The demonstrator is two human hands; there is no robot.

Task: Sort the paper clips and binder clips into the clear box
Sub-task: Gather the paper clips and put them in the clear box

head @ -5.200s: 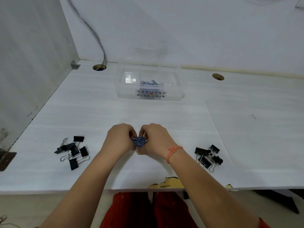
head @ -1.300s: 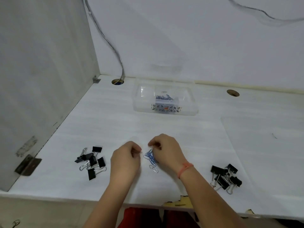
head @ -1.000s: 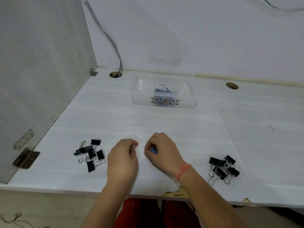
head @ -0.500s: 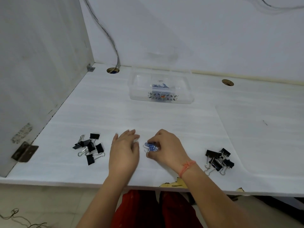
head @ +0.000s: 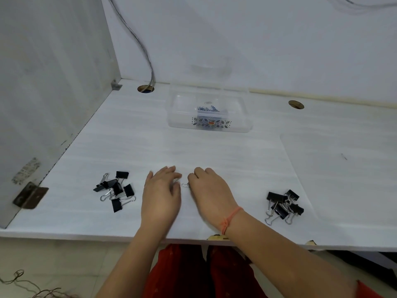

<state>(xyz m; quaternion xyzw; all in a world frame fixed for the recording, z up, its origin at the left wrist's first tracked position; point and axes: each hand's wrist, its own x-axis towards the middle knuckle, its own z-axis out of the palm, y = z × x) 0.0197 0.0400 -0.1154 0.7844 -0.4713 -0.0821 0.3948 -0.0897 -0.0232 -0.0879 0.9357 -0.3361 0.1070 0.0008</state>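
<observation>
The clear box (head: pixel 245 117) stands at the back of the white desk, with blue paper clips (head: pixel 208 108) in it. My left hand (head: pixel 161 192) lies flat on the desk near the front edge and holds nothing. Close to its right, my right hand (head: pixel 209 189) rests knuckles up with its fingers curled down. A silver paper clip (head: pixel 184 185) pokes out at its fingertips, between the two hands. Whatever else is beneath that hand is hidden. One pile of black binder clips (head: pixel 116 190) lies left of my hands and another pile (head: pixel 283 204) lies to their right.
A grey side wall (head: pixel 47 82) borders the desk on the left, with a metal hinge (head: pixel 30 197) low on it. A cable (head: pixel 137 41) runs down into a round hole (head: pixel 145 88). A second hole (head: pixel 296 104) is at the back right.
The blue paper clips seen at my right fingertips half a second ago are now covered by that hand, leaving only a silver clip showing. My left hand has flattened beside it.
</observation>
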